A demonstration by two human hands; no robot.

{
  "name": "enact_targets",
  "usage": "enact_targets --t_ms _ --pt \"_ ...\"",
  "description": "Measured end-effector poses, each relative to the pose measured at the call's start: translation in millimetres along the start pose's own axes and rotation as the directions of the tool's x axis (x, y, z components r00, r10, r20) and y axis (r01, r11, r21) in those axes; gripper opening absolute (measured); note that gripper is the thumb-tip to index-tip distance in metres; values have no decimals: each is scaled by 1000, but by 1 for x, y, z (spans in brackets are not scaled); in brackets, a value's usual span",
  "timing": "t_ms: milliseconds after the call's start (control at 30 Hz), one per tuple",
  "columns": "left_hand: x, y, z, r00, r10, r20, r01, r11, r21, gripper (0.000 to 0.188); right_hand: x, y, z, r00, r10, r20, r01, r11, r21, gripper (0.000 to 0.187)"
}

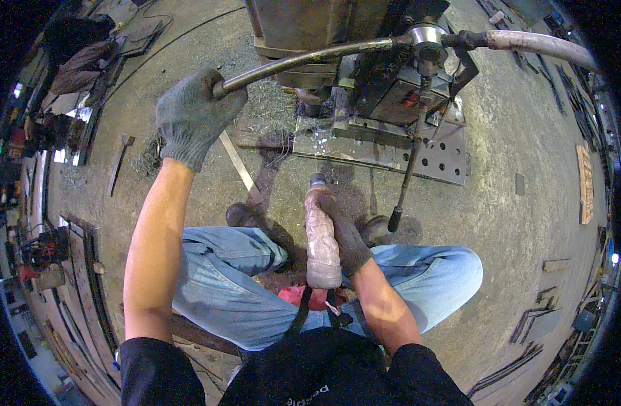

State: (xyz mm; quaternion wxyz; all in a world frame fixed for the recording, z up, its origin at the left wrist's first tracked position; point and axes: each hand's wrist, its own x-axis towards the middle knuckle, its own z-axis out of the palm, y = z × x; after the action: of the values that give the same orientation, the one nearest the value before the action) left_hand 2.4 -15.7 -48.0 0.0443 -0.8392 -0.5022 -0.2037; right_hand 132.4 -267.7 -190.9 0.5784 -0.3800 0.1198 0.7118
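My left hand (pixel 199 111), in a grey knit glove, is closed round the end of a long curved metal lever (pixel 310 55). That lever runs to a round hub (pixel 428 42) on a machine that looks like a drill press (pixel 293 37). In front of my body, my right hand (pixel 342 230), in a dark glove, is wrapped round a grimy plastic bottle (pixel 322 237). The bottle's dark tip (pixel 317 179) points away from me, toward a steel plate (pixel 385 154) with several holes. White drops show between the tip and the machine. The drill's working end is partly hidden.
A second lever with a black knob (pixel 395 220) hangs down at the right. A flat metal strip (pixel 241 166) and a hammer-like tool (pixel 121 164) lie on the floor to the left. Metal shavings are scattered about. Long metal bars (pixel 80 284) lie at the left edge.
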Motion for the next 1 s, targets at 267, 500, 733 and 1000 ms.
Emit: enact_targets --t_ms 267,500,733,1000 --pt "0 -1 2 999 26 -27 -27 1000 -8 39 4 3 -5 1000 3 12 -2 999 -45 27" --pt "0 -2 3 1000 21 -15 -21 999 -28 39 7 4 -11 1000 8 -14 -10 990 -140 28" --pt "0 2 2 1000 -9 13 9 1000 -28 40 5 5 -8 1000 -8 -19 6 995 -104 31" --pt "-2 -1 5 1000 -9 -3 9 998 -67 39 8 4 -9 1000 11 0 -11 996 -91 27"
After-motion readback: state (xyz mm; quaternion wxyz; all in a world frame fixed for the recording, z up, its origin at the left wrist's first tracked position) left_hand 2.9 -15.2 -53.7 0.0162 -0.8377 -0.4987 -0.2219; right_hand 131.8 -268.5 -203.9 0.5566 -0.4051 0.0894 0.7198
